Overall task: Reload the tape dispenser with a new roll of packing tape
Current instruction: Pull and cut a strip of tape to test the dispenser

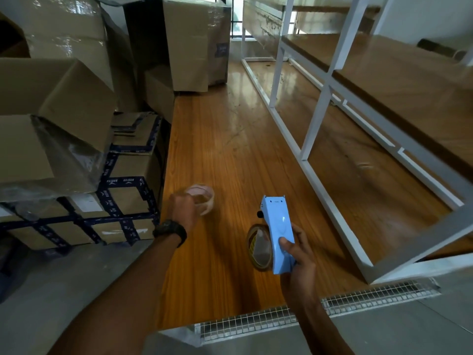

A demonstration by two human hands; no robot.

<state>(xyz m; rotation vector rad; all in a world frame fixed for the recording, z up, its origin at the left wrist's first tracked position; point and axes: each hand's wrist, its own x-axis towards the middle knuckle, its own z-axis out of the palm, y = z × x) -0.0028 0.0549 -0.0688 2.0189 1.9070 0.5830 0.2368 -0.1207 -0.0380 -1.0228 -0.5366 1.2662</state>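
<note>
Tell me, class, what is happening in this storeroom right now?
A person stands over a wooden floor between stacked cardboard boxes and a white shelf frame. The right hand grips a blue tape dispenser, with a brownish roll sitting at its side. The left hand, a dark watch on its wrist, holds a clear tape roll, blurred. That roll is apart from the dispenser.

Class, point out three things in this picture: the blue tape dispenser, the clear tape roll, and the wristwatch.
Tape dispenser (278, 234), head view: middle of its blue body.
Clear tape roll (204, 198), head view: its blurred side.
Wristwatch (170, 231), head view: dark band on left wrist.
</note>
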